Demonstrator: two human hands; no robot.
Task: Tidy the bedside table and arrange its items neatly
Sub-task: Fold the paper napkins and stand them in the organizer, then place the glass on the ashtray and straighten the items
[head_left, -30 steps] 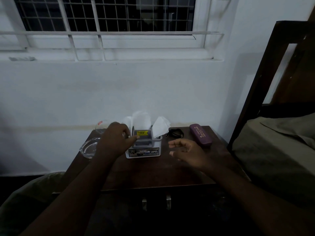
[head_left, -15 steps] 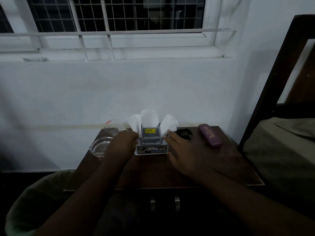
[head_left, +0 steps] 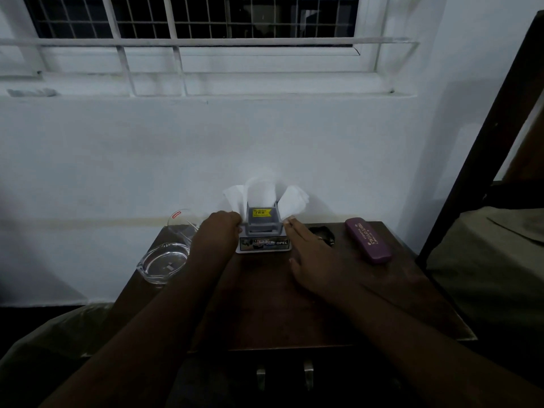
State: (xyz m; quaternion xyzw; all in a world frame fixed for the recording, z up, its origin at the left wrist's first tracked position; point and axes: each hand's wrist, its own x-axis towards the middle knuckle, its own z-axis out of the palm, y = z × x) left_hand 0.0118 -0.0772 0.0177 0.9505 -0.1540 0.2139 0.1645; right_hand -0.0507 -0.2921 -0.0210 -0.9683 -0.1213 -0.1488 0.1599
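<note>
A grey tissue holder (head_left: 263,228) with white tissues (head_left: 291,201) fanning out of it stands at the back middle of the dark wooden bedside table (head_left: 265,304). My left hand (head_left: 216,235) grips its left side. My right hand (head_left: 312,260) lies flat on the table, its fingertips touching the holder's right side. A glass ashtray (head_left: 163,265) sits at the table's left edge with a drinking glass (head_left: 181,222) behind it. A purple spectacle case (head_left: 368,240) lies at the back right. A small black object (head_left: 323,232) is partly hidden behind my right hand.
The table stands against a white wall under a barred window (head_left: 191,22). A bed with a dark wooden frame (head_left: 482,136) and an olive cover is close on the right. A bin lined with a bag (head_left: 44,348) sits low at the left. Two drawer handles (head_left: 284,375) show below the tabletop.
My right hand has moved from hovering over the table to touching the holder's right side. The holder has been slid back towards the wall between both hands.
</note>
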